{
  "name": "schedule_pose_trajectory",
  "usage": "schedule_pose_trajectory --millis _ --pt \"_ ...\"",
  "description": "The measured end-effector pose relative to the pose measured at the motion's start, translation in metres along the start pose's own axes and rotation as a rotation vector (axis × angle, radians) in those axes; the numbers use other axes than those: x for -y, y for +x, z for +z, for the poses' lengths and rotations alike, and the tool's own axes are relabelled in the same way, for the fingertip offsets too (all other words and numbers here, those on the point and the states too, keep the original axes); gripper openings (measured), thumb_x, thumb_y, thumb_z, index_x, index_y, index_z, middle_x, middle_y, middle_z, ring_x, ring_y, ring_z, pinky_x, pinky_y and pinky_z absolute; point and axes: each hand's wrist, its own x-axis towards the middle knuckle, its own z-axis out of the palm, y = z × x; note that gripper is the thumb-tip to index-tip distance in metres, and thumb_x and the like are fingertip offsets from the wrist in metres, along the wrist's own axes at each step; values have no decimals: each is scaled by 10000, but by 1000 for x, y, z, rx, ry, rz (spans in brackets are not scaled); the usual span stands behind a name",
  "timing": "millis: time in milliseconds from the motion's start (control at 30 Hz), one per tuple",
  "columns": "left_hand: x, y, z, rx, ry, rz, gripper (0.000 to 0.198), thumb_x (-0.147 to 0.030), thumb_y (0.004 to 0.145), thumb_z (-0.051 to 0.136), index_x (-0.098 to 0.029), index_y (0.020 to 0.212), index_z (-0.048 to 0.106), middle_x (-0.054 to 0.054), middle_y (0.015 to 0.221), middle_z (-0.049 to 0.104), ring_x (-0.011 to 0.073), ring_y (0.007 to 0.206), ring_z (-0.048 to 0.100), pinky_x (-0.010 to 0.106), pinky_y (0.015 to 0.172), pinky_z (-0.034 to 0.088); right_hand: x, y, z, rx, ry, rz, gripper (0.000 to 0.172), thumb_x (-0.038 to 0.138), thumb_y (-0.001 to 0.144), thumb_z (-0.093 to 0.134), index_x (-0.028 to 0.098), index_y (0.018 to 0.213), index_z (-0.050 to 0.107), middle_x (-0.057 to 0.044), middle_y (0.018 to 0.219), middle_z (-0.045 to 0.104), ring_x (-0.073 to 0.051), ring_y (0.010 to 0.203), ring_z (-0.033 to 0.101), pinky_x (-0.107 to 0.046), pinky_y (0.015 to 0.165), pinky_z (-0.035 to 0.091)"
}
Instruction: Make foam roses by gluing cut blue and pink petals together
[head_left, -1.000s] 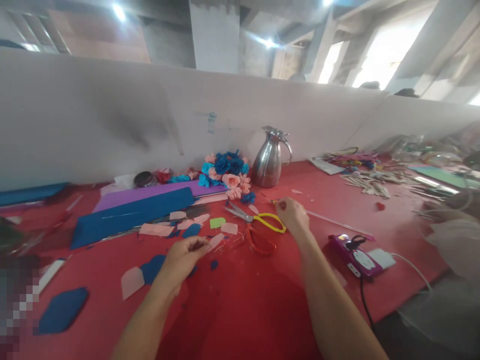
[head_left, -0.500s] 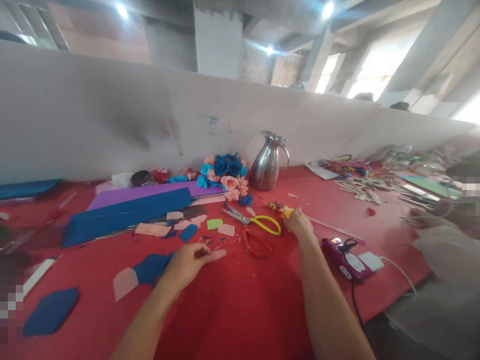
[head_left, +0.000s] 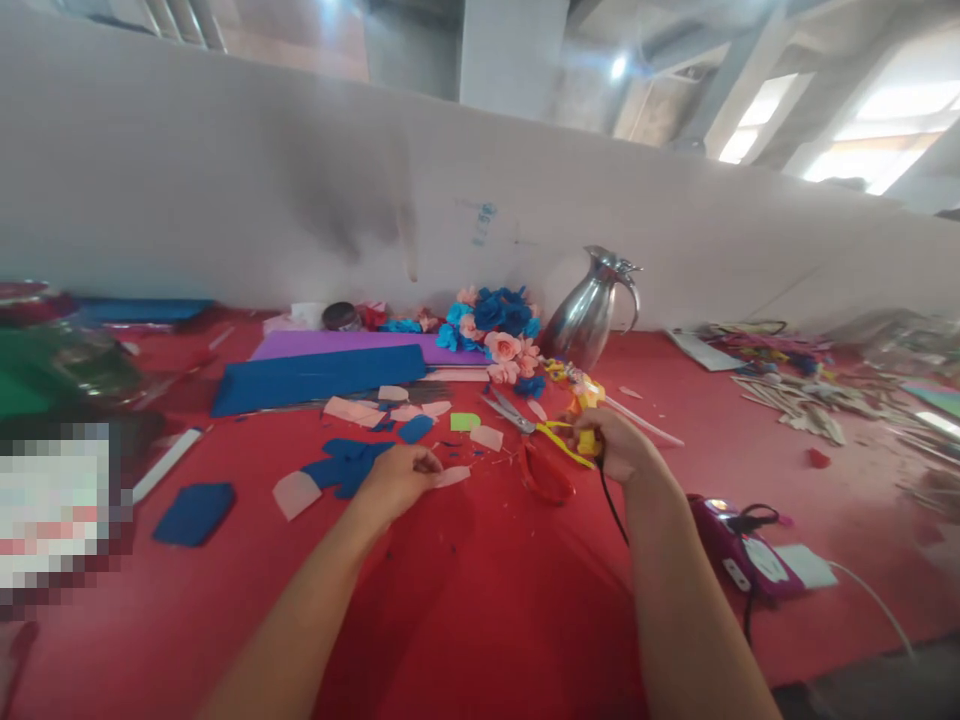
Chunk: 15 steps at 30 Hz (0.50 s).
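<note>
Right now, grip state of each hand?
Left hand: closed, holding a pink petal-shaped piece.
Right hand: closed, holding a yellow corded tool.

Polished Metal Among Matt Paper

The jug (head_left: 589, 318) is smooth, mirror-bright metal, and the scissors (head_left: 513, 412) pair duller grey metal blades with smooth, plastic-looking handles. The pink petal (head_left: 453, 477) looks thin, papery and matt; the blue sheet (head_left: 322, 380) is equally flat in finish. Crinkled, paper-like petals make up the flowers (head_left: 502, 345). The yellow tool (head_left: 589, 397) and purple power block (head_left: 711, 540) look like smooth plastic. The red tabletop (head_left: 480, 620) is smooth with a soft sheen.
</note>
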Motion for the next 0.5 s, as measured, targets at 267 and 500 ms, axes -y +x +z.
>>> schedule_pose_trajectory --millis 267,500 --pt "-3 -3 -4 -15 -37 -31 274 -441 534 759 -199 596 646 43 640 664 214 666 589 282 593 370 4 -24 17 313 -245 -53 283 302 634 734 181 787 529 21 623 598 -96 532 517 -196 471 363" --pt "1 0 -4 31 25 -4 48 -164 592 633 -200 617 653 25 638 676 196 669 612 267 595 382 6 -36 41 484 -486 -130 352 511 774 626 163 731 598 22 525 529 -87 448 463 -202 417 323"
